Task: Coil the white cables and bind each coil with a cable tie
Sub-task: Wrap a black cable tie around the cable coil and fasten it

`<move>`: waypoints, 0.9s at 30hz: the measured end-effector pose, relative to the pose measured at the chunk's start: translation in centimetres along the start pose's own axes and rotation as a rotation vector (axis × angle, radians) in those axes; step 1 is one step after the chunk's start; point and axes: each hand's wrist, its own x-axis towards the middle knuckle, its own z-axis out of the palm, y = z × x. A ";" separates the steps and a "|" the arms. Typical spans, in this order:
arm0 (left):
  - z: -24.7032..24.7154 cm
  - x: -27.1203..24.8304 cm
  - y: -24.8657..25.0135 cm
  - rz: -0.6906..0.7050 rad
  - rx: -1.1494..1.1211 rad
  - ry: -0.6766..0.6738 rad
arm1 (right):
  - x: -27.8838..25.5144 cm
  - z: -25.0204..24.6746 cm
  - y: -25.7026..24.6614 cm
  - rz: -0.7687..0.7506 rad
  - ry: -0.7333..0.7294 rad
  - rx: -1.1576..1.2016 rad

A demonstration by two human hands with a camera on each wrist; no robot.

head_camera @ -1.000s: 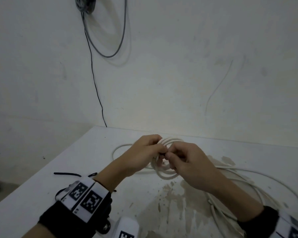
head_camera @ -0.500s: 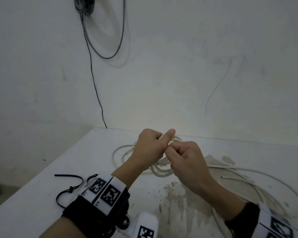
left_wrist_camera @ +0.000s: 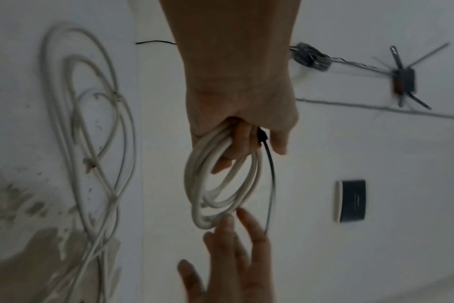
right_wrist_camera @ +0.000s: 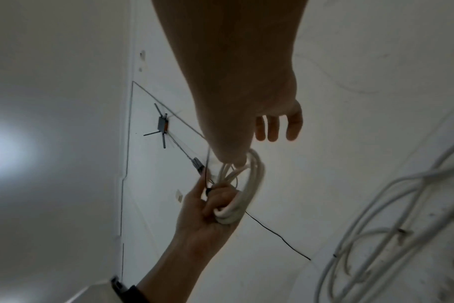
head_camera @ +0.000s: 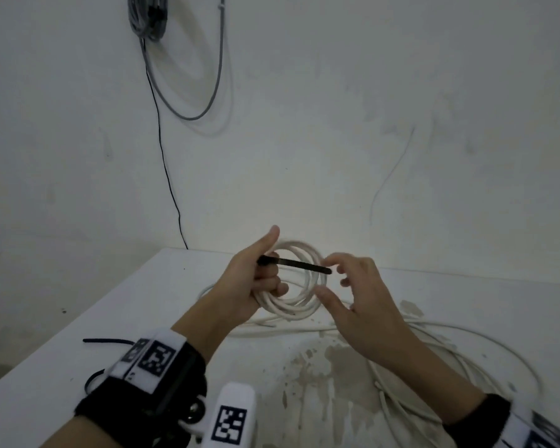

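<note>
Head view: left hand (head_camera: 251,286) wrapped round one side of the white coil (head_camera: 293,281), held up above the worktop (head_camera: 78,318). Black cable tie (head_camera: 295,264) poking out from that grip across the coil. Right hand (head_camera: 356,295) loose and spread, holding nothing, fingers just beside the tie's free end. Probably light and springy, so best squeezed where the loops bunch. Loose white cables (head_camera: 434,350) lying on the stained worktop. Spare black ties (head_camera: 105,341) near the left edge.

Left wrist view: coil (left_wrist_camera: 220,184) hanging from curled fingers (left_wrist_camera: 236,143), tie (left_wrist_camera: 271,174) thin and bendy beside it. Dark wall panel (left_wrist_camera: 351,201) behind.

Right wrist view: right hand (right_wrist_camera: 272,123) with straight fingers, coil (right_wrist_camera: 246,184) close below. White wall (right_wrist_camera: 65,82), plain room.
</note>
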 end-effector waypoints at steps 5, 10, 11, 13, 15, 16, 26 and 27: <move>-0.3 -1.2 -0.5 -0.010 -0.341 -0.113 | -0.1 -0.1 -1.4 0.513 -0.277 0.926; -0.9 -1.2 -1.5 0.030 -0.078 -0.037 | -0.2 -1.0 -2.5 0.454 -0.269 1.134; -1.1 -1.1 -1.7 0.096 0.125 0.005 | -0.3 -1.0 -2.5 0.423 -0.263 1.091; -1.1 -1.0 -2.2 0.250 0.476 0.091 | -0.6 -0.8 -2.6 0.372 -0.263 1.011; -1.2 -0.8 -2.9 0.378 0.724 0.209 | -1.0 -0.4 -3.0 0.328 -0.297 0.943; -1.3 -0.7 -3.1 0.417 0.798 0.264 | -1.2 -0.2 -3.3 0.312 -0.316 0.909; -2.6 -2.9 -1.3 0.016 0.401 -0.201 | -0.3 -2.0 -1.7 0.431 -0.404 0.912; -2.4 -3.0 -1.2 -0.006 0.410 -0.214 | -0.2 -2.2 -1.6 0.432 -0.445 0.894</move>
